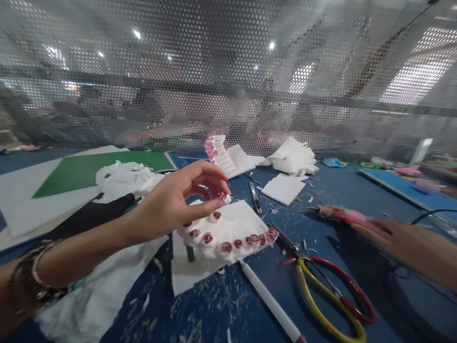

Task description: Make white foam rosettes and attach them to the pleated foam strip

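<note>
White-paper piece point(246, 216), near edge already lined with dark-red rosettes point(226, 247), middle bare; left hand point(178, 194) pinching white-and-red rosette point(223, 196), right hand point(403, 243) gripping pink metal-tipped tool point(344, 215).

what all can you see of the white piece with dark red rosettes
The white piece looks like paper or thin foam, lightly creased, with dark red rosettes along its near edge and more at the left. It lies on a white sheet on the blue table, with a green bit showing by its left end. The left hand is above it; contact is unclear.
</note>
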### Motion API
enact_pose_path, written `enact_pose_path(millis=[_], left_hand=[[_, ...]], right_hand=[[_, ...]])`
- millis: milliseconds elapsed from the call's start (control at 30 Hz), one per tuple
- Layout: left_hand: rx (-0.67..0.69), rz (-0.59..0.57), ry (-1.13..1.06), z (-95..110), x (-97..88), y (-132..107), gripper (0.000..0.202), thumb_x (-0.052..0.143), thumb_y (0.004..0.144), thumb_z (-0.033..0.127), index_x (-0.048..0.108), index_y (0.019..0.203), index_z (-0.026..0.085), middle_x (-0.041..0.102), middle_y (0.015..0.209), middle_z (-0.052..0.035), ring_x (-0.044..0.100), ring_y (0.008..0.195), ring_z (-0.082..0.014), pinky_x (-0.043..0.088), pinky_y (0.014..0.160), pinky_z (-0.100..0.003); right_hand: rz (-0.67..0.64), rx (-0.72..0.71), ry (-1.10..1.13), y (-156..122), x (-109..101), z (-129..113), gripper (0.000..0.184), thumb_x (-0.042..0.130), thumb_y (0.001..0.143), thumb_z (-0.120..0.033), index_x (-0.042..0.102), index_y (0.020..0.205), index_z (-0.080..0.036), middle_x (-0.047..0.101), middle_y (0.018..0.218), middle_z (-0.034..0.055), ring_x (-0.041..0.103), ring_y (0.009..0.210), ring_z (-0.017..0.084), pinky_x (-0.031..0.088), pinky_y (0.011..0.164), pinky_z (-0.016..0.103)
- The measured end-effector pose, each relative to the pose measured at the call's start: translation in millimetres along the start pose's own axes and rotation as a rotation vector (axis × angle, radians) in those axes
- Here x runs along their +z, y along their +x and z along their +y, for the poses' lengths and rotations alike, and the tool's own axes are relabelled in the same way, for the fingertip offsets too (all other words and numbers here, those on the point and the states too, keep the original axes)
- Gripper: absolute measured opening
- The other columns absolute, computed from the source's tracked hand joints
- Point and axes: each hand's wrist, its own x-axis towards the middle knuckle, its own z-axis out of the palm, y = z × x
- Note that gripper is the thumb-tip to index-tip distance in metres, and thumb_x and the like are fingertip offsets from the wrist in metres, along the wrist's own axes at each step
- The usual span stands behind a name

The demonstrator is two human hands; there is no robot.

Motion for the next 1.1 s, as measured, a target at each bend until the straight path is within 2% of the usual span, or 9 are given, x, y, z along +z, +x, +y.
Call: enact_pose_path(millis=[67, 167, 300, 433, 567, 700, 900, 1000, 1100], left_hand=[[-0.002, -0.026, -0.028, 0.1, -0.4, -0.1, 0.026, 0.055, 0.073, 0.019, 0.043, 0.096, 0.019, 0.057, 0.086, 0.0000, 0.056, 0.075, -0.0101, 0.049, 0.065, -0.019], [0.002, -0.068, -0.045, 0.1, 0.1, 1.2, 0.029, 0.055, 0.073, 0.020, 0.041, 0.098, 0.019, 0.058, 0.084, -0.0003, 0.056, 0.073, -0.0103, 0.049, 0.065, -0.021], [0.016, -0.126, 0.002, 2.0, 1.7, 2.1, 0.033, 0.056, 0.072, 0.019, 0.040, 0.101, 0.019, 0.058, 0.083, -0.0004, 0.056, 0.076, -0.0105, 0.047, 0.071, -0.023], [-0.005, -0.164, -0.031, 6.1, 2.9, -1.0, 0.038, 0.057, 0.072, 0.019, 0.037, 0.105, 0.022, 0.058, 0.084, 0.0005, 0.056, 0.077, -0.0100, 0.047, 0.064, -0.019], [-0.047, -0.173, -0.111, 10.5, 5.5, -4.7, 0.045, 0.056, 0.073, 0.020, 0.032, 0.111, 0.024, 0.058, 0.083, 0.0016, 0.057, 0.073, -0.0099, 0.048, 0.056, -0.017], [-0.077, -0.197, -0.138, 14.3, 9.2, -6.0, 0.046, 0.056, 0.072, 0.018, 0.032, 0.111, 0.023, 0.058, 0.083, 0.0011, 0.058, 0.072, -0.0096, 0.047, 0.055, -0.016], [-0.074, -0.219, -0.124, 16.1, 12.3, -6.9, 0.044, 0.055, 0.072, 0.020, 0.033, 0.111, 0.022, 0.059, 0.087, -0.0010, 0.059, 0.079, -0.0122, 0.048, 0.065, -0.019], [-0.038, -0.207, -0.043, 17.9, 9.4, -7.9, 0.044, 0.055, 0.072, 0.022, 0.034, 0.112, 0.023, 0.059, 0.092, -0.0021, 0.057, 0.085, -0.0139, 0.047, 0.070, -0.022], [0.018, -0.173, 0.116, 20.1, 0.6, -6.8, 0.048, 0.055, 0.072, 0.026, 0.035, 0.115, 0.023, 0.055, 0.105, -0.0038, 0.053, 0.095, -0.0161, 0.044, 0.080, -0.024]], right_hand=[[-0.110, 0.004, -0.131, 15.7, -16.4, -16.1, 0.031, 0.045, 0.074, -0.048, 0.058, 0.070, -0.020, 0.063, 0.063, 0.0081, 0.059, 0.051, 0.020, 0.039, 0.042, 0.029], [0.025, -0.266, -0.027, 34.3, -45.4, -56.6, 0.026, 0.038, 0.082, -0.036, 0.055, 0.089, -0.018, 0.061, 0.086, 0.0104, 0.058, 0.078, 0.019, 0.043, 0.063, 0.030], [-0.038, -0.762, 0.410, 57.2, -70.6, -126.6, 0.023, 0.034, 0.084, -0.018, 0.052, 0.098, -0.023, 0.060, 0.085, 0.0016, 0.054, 0.077, 0.010, 0.041, 0.065, 0.021], [-0.124, -0.969, 0.434, 79.7, -77.6, -171.2, 0.023, 0.038, 0.083, -0.025, 0.056, 0.096, -0.019, 0.057, 0.075, 0.0018, 0.050, 0.065, 0.011, 0.036, 0.055, 0.023], [-0.292, -0.941, 0.322, 89.9, -79.2, -179.1, 0.022, 0.041, 0.083, -0.027, 0.058, 0.093, -0.019, 0.059, 0.074, 0.0021, 0.050, 0.062, 0.011, 0.034, 0.058, 0.025], [-0.342, -0.959, 0.318, 89.6, -79.8, -179.2, 0.024, 0.037, 0.085, -0.027, 0.059, 0.084, -0.018, 0.059, 0.069, 0.0016, 0.051, 0.062, 0.010, 0.034, 0.061, 0.025], [-0.352, -1.012, 0.234, 88.6, -80.4, -188.4, 0.026, 0.038, 0.084, -0.019, 0.059, 0.070, -0.016, 0.058, 0.063, 0.0006, 0.052, 0.061, 0.010, 0.036, 0.063, 0.027], [-0.317, -1.034, 0.287, 88.7, -81.2, -186.3, 0.020, 0.041, 0.083, -0.020, 0.059, 0.076, -0.016, 0.059, 0.070, 0.0019, 0.052, 0.065, 0.011, 0.037, 0.062, 0.026], [-0.264, -0.950, 0.466, 88.4, -78.0, -177.5, 0.015, 0.045, 0.080, -0.025, 0.057, 0.085, -0.017, 0.058, 0.082, 0.0025, 0.052, 0.073, 0.011, 0.038, 0.063, 0.024]])
